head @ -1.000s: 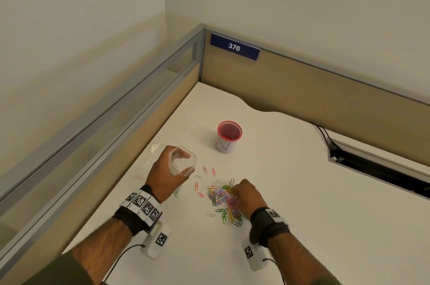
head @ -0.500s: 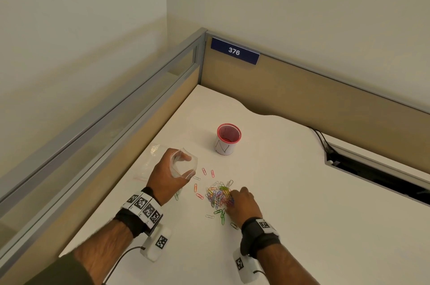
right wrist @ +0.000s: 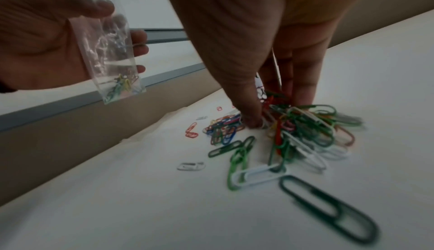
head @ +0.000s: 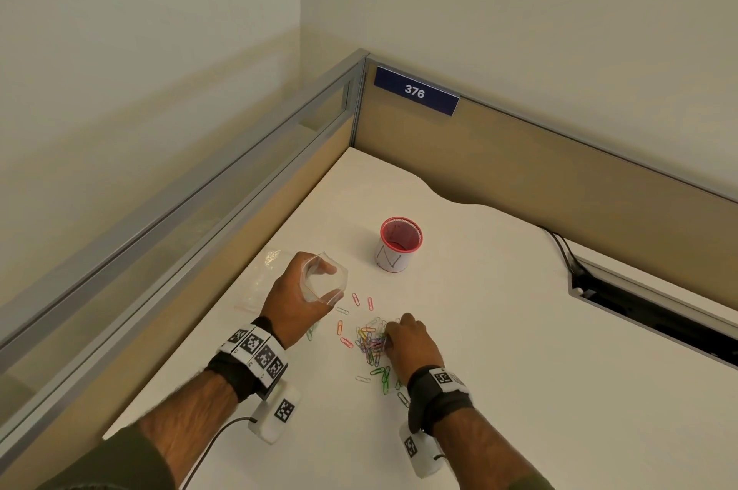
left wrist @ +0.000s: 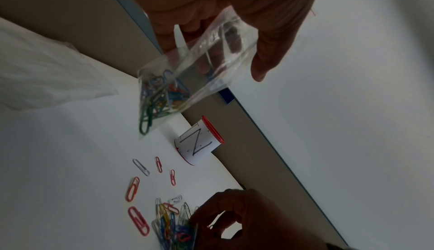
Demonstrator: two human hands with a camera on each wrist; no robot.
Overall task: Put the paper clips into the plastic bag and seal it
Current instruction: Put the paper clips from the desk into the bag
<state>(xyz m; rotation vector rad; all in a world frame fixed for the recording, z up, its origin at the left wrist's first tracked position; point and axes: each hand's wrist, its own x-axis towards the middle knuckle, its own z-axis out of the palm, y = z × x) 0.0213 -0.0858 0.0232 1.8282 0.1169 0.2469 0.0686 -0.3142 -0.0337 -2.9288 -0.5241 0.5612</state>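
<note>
Holding the plastic bag (left wrist: 187, 79) just above the table (head: 519, 389), the left hand (head: 293, 299) curls its fingers (left wrist: 263, 57) round the mouth to keep it open, and a small cluster of clips already lies at the bottom. Right of it, most paper clips (right wrist: 298, 129) sit piled or scattered on the table, where the right hand (head: 411, 341) pinches into the heap. By my judgement the filling is barely begun, and sealing is left.
</note>
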